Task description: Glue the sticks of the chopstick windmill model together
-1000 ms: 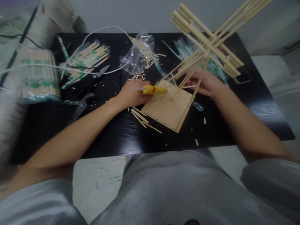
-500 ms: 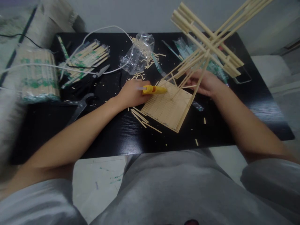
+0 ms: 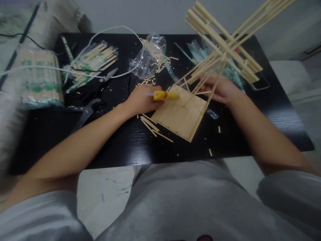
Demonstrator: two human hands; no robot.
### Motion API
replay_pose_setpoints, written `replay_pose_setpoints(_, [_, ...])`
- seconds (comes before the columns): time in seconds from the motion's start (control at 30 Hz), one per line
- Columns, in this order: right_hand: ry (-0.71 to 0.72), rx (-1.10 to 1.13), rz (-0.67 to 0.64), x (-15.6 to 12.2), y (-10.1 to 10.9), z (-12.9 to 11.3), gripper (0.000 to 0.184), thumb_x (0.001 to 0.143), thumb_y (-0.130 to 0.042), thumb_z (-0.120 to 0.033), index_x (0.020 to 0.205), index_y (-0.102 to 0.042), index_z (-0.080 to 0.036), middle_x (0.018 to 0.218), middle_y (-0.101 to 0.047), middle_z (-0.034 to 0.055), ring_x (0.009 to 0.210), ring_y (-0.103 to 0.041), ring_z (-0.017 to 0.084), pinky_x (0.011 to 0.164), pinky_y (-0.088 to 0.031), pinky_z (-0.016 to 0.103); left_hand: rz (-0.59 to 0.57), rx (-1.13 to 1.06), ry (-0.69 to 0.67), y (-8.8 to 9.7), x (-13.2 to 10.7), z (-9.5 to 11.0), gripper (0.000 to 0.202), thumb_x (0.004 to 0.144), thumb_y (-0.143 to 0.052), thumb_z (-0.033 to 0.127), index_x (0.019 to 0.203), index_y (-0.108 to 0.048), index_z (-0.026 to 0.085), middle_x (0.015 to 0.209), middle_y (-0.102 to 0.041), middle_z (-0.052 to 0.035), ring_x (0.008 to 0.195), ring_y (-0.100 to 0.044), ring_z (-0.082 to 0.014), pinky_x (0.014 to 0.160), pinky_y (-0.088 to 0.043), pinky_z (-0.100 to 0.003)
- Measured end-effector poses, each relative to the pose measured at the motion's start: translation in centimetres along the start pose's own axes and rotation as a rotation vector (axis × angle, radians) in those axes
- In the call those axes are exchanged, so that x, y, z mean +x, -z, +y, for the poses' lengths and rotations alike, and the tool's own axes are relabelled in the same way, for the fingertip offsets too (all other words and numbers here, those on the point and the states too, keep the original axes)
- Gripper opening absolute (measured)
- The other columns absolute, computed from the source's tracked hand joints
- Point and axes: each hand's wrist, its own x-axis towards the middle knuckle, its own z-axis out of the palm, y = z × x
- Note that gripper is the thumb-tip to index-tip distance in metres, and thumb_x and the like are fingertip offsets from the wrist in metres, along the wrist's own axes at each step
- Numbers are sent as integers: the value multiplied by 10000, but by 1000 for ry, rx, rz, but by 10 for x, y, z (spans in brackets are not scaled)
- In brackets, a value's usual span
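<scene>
My left hand [image 3: 142,99] is closed around a yellow glue gun [image 3: 165,96] with a whitish glue stick poking out of its back end. Its nozzle points right, over the flat base [image 3: 179,115] of a model built from wooden sticks. Thin sticks rise from that base to a crossed frame of thicker stick bundles [image 3: 223,43], like windmill sails. Behind the slanting sticks, my right hand [image 3: 218,87] has its fingers bent at the model's right side. Sticks partly cover those fingertips, and what they pinch is too small to make out.
Wrapped chopstick packs [image 3: 41,78] lie at the left, with more loose packs [image 3: 92,63] beside them. Scissors [image 3: 104,80] and dark-handled pliers [image 3: 87,112] rest near my left forearm. Cut stick pieces [image 3: 155,127] and a clear plastic bag [image 3: 142,63] are scattered about. A white cable [image 3: 85,72] loops across.
Both hands, the glue gun and the stick model hold nearly the same positions. The view has shifted very slightly.
</scene>
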Motion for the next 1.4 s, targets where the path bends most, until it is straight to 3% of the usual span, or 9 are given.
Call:
replay_pose_setpoints(0.2, [1,16,-7,2,2,2,191,1211,-760,-95,1048,-760,-195,810,-788,22,740,-813,178,841,-766,305,-8,-6,7,0,0,-1,134,995,-781,387,1042,-779,262,909,-753,-38,931,-763,-268,906,-563,-403])
replay_pose_setpoints(0.33, [5,10,0,1,2,2,164,1198,-826,-119,1065,-767,-194,826,-797,19,755,-815,178,871,-759,313,-10,-3,-2,0,0,0,128,994,-783,374,1052,-786,260,916,-767,-39,948,-771,-272,917,-572,-402])
replay_pose_setpoints(0.77, [20,6,2,-4,-3,-1,278,1229,-694,-53,995,-760,-189,802,-766,8,729,-793,161,842,-768,309,21,11,-25,-2,0,-1,101,973,-779,349,1013,-765,257,896,-773,-35,950,-793,-269,897,-577,-388])
replay_pose_setpoints(1.1, [4,-31,54,-3,-1,-1,228,1215,-729,-77,1023,-778,-190,842,-789,16,743,-806,157,871,-758,304,13,7,-37,-3,1,-1,117,983,-765,359,1028,-779,253,903,-789,-38,951,-801,-269,915,-586,-392])
replay_pose_setpoints(1.23, [19,-20,27,-1,3,1,226,1216,-689,-75,1057,-794,-196,860,-818,32,776,-819,177,862,-763,319,4,25,-35,-1,0,-1,120,1005,-769,377,1034,-776,260,904,-785,-36,919,-779,-260,862,-574,-381])
replay_pose_setpoints(1.4, [14,-4,-35,2,6,3,170,1189,-769,-99,1059,-762,-208,803,-789,12,750,-812,173,901,-781,322,12,31,-77,1,-1,-3,120,1004,-776,381,980,-749,267,859,-758,-27,844,-734,-241,788,-534,-370])
